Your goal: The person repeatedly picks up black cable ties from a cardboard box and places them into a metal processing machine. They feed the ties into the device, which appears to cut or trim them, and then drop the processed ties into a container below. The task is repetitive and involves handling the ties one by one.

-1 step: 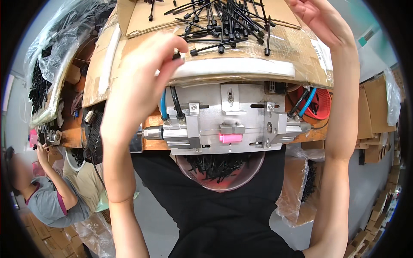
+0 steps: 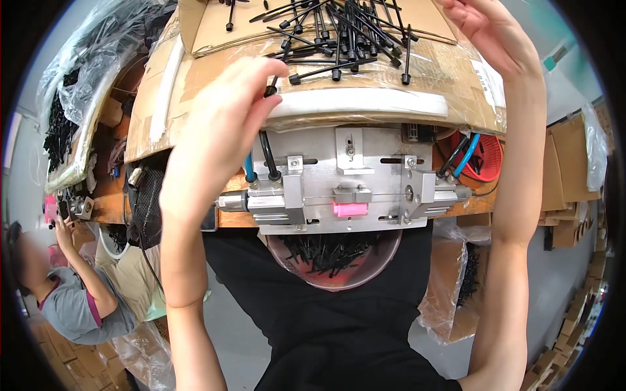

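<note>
My left hand (image 2: 228, 111) is raised over the left front of the cardboard box, thumb and forefinger pinched on a black capped rod (image 2: 271, 88); only a short dark piece of it shows. Similar black rods (image 2: 352, 39) with thick heads lie in a loose pile on the cardboard beyond. At the upper right my right hand (image 2: 486, 32) is lifted, its fingers loosely bent and apart, nothing visible in them; the picture's top edge cuts part of it. Between my forearms sits a metal fixture (image 2: 326, 150) with a pink block (image 2: 350, 209) at its middle.
A tub (image 2: 385, 264) of black pieces rests at my lap under the fixture. Black and blue hoses (image 2: 468, 155) run beside a red basket (image 2: 488, 163). On the left another person (image 2: 81, 293) works; plastic-covered boxes (image 2: 91, 85) stand beyond.
My left hand has shifted slightly right and nearer, and more of the rod shows between its fingers. My right hand has barely moved.
</note>
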The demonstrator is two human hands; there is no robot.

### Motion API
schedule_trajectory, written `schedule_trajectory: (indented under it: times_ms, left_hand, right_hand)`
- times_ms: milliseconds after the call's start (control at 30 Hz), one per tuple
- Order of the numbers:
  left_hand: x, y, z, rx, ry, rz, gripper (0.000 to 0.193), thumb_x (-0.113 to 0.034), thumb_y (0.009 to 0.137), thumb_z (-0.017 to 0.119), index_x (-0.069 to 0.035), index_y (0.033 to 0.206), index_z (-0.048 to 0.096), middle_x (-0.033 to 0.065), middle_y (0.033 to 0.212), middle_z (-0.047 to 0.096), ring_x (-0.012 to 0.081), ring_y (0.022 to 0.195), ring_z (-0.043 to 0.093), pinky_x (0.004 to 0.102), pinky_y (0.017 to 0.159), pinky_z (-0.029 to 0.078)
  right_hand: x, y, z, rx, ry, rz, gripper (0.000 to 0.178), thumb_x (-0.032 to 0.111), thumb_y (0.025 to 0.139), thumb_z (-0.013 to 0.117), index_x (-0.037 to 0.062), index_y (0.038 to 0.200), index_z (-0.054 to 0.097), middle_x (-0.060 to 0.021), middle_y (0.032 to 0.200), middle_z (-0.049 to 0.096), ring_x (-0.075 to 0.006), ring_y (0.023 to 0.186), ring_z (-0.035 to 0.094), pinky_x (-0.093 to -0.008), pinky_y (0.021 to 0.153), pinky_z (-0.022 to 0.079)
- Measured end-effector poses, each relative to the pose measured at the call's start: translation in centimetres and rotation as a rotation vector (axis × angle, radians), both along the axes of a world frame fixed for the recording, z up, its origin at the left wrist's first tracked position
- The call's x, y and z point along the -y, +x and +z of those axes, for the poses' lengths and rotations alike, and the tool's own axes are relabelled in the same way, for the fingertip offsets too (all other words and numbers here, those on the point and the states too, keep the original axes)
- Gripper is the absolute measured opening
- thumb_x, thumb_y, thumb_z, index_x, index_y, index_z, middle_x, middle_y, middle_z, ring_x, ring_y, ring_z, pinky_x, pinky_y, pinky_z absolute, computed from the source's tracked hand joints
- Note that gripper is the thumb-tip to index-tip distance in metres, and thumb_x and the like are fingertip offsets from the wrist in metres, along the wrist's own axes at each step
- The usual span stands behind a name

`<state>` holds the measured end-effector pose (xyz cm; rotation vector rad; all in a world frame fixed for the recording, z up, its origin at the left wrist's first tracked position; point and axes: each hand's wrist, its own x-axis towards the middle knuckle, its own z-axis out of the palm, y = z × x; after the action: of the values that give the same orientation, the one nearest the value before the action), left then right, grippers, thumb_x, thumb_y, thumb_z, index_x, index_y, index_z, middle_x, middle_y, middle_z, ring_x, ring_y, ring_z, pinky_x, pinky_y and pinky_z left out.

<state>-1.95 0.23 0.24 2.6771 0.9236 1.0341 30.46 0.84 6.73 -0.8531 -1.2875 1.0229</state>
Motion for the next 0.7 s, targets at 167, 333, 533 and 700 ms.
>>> schedule_trajectory:
  times_ms: [167,333,533,700]
  left_hand:
    - [0.7,-0.6,-1.0,0.055,0.113,0.132,0.018,0.002,0.079,0.07,-0.002,0.097,0.065,0.0097,0.094,0.061,0.022,0.078,0.06,0.0319,0.073,0.049]
    - [10.0,-0.1,-5.7,0.191,0.031,0.155,0.03,0.012,0.068,0.071,-0.003,0.094,0.066,0.0079,0.088,0.064,0.0265,0.084,0.061,0.036,0.076,0.05]
    - [17.3,3.8,-11.5,-0.03,-0.333,0.054,0.079,0.01,0.072,0.073,0.005,0.143,0.041,0.0121,0.101,0.054,0.0277,0.09,0.053,0.0372,0.081,0.046]
    - [16.9,4.7,-11.7,-0.165,-0.285,0.076,0.073,0.003,0.078,0.07,0.006,0.144,0.039,0.0115,0.098,0.051,0.0269,0.089,0.052,0.0385,0.082,0.045]
  right_hand:
    - [1.2,-0.2,0.3,-0.077,0.163,0.05,0.023,0.016,0.098,0.061,0.0005,0.115,0.059,-0.0088,0.095,0.064,-0.011,0.079,0.062,-0.0161,0.066,0.052]
    - [5.6,-0.4,-1.2,-0.135,0.287,-0.04,0.026,0.015,0.098,0.059,0.0007,0.12,0.057,-0.0114,0.093,0.063,-0.0146,0.079,0.06,-0.0226,0.064,0.05]
    - [12.5,-0.1,-3.8,-0.04,0.239,0.059,0.039,0.023,0.106,0.046,-0.0038,0.134,0.048,-0.013,0.105,0.054,-0.0126,0.083,0.045,-0.019,0.066,0.041]
    - [15.1,-1.4,-4.7,0.002,0.339,-0.114,0.036,0.021,0.105,0.047,0.001,0.135,0.05,-0.015,0.106,0.061,-0.0143,0.079,0.051,-0.0216,0.063,0.042]
